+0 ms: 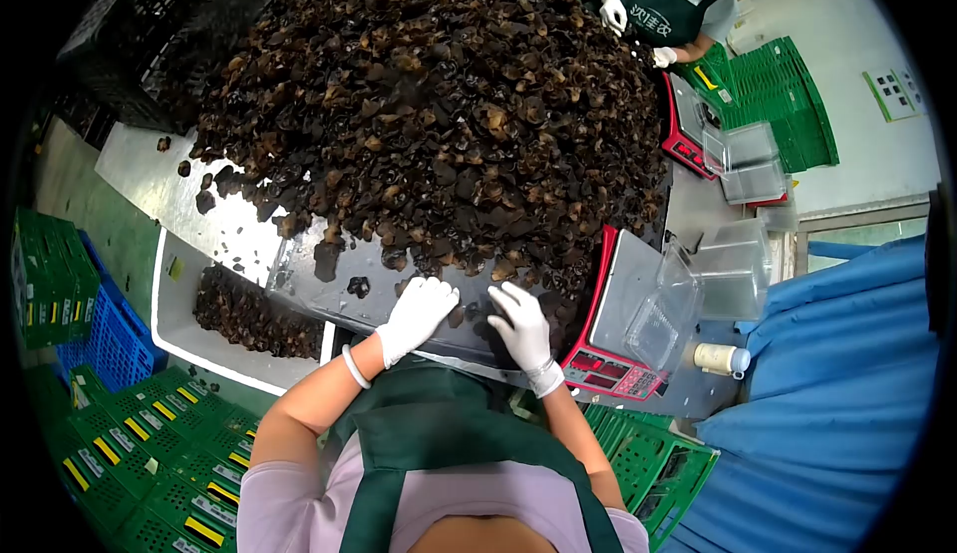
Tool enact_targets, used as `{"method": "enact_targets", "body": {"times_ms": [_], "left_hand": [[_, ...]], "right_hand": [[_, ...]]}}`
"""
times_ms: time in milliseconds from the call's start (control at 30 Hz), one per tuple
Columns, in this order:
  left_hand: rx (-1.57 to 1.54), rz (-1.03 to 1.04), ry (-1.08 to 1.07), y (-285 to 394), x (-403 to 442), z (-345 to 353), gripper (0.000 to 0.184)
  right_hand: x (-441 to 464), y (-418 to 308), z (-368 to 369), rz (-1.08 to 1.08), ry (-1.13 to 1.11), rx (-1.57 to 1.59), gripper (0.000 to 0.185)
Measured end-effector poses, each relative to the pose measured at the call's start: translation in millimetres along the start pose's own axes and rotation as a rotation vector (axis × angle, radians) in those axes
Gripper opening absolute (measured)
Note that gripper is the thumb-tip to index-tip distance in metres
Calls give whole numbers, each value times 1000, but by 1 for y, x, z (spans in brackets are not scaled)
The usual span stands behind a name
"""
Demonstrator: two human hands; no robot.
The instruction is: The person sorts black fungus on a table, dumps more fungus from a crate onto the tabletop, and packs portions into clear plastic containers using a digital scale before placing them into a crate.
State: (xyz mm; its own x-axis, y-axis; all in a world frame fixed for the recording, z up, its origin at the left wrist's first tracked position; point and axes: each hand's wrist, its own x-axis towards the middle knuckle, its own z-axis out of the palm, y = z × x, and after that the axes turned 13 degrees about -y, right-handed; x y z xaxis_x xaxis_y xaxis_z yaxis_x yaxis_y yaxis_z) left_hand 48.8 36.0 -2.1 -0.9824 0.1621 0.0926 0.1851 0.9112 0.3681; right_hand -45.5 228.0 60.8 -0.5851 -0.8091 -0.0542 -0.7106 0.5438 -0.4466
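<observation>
A big heap of dark brown wood ear mushrooms [429, 114] covers the metal table [309, 274]. At the heap's near edge, my left hand [421, 316], in a white glove, rests low over the table with fingers slightly bent and no piece plainly held. A loose piece of wood ear [456, 316] lies beside its thumb. My right hand [522, 328], also white-gloved, is to the right with fingers apart, over a few dark pieces. Close to its right stands a red-framed scale [623, 304] with a clear plastic box [653, 329] on its pan.
A white bin [224, 359] holding wood ears sits at left; a black crate [130, 64] stands behind. Clear boxes [733, 269], a capped bottle [720, 359] and a second scale [688, 129] are at right. A co-worker's gloved hand [613, 12] is across the heap. Green crates [150, 433] surround the table.
</observation>
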Motion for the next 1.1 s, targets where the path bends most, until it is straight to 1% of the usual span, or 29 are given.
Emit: {"method": "enact_targets", "body": {"times_ms": [33, 67, 100, 167, 200, 233, 267, 300, 333, 367, 433, 500, 567, 600, 633, 667, 700, 733, 767, 800, 833, 867, 900, 967, 1067, 1100], "left_hand": [[-10, -1, -36, -1, 2, -2, 22], [7, -29, 8, -1, 2, -5, 18], [16, -31, 8, -2, 2, -13, 18], [24, -115, 141, -6, -2, -26, 12], [-5, -150, 129, -11, -4, -25, 13], [-12, -187, 193, -12, -7, -28, 14], [-85, -201, 268, -14, -10, -29, 15], [-157, -214, 343, -17, -14, -31, 18], [-215, -248, 412, -20, -18, -37, 21], [-222, -314, 486, -20, -24, -44, 18], [-225, -458, 550, -27, -42, -66, 15], [-213, -698, 629, -47, -82, -67, 13], [-76, -964, 563, -67, -132, -65, 21], [34, -1005, 544, -69, -143, -65, 28], [147, -1039, 525, -70, -148, -67, 34], [143, -942, 517, -68, -145, -64, 44], [99, -887, 494, -53, -119, -77, 41], [60, -718, 486, -40, -93, -85, 40], [2, -581, 430, -33, -65, -90, 41], [-88, -458, 380, -28, -41, -85, 45], [-76, -353, 366, -21, -20, -72, 49], [-136, -306, 296, -18, 0, -61, 53], [-101, -287, 251, -17, 14, -48, 53], [-50, -256, 157, -15, 27, -32, 49], [-9, -153, 139, -10, 11, -14, 38], [-3, -110, 119, -6, 0, -11, 34]], "right_hand": [[12, 2, -8, -54, 104, 21, 42], [27, 5, -17, -66, 183, 47, 40], [43, 10, -24, -36, 178, 98, 41], [75, 20, -26, -24, 193, 38, 51], [89, 17, -29, -15, 184, -103, 55], [98, 12, -30, -10, 177, -246, 59], [103, 21, -17, -29, 104, -294, 62], [99, 13, -13, -39, 33, -308, 56], [92, 13, -6, -80, 8, -258, 54], [80, 14, 2, -122, -20, -210, 51], [49, 16, 14, -231, -48, -200, 46], [19, 11, 13, -231, -172, -90, 41], [2, 3, 2, -208, -265, -68, 38], [-1, 3, -5, -214, -276, -63, 37], [2, 5, -11, -208, -201, -13, 39], [10, 8, -18, -194, -124, 14, 39], [24, 7, -28, -179, -47, 39, 39], [38, 11, -29, -136, 14, 79, 42], [52, 13, -31, -96, 77, 117, 46], [67, 9, -32, -65, 89, 11, 51], [79, 1, -31, -31, 103, -97, 55], [84, 3, -21, -27, -5, -122, 61], [83, -2, -10, -27, -74, -182, 59], [59, 0, 17, -148, -125, -223, 57], [15, -13, 24, -196, -176, -193, 45], [3, -12, 22, -224, -208, -132, 43]]}}
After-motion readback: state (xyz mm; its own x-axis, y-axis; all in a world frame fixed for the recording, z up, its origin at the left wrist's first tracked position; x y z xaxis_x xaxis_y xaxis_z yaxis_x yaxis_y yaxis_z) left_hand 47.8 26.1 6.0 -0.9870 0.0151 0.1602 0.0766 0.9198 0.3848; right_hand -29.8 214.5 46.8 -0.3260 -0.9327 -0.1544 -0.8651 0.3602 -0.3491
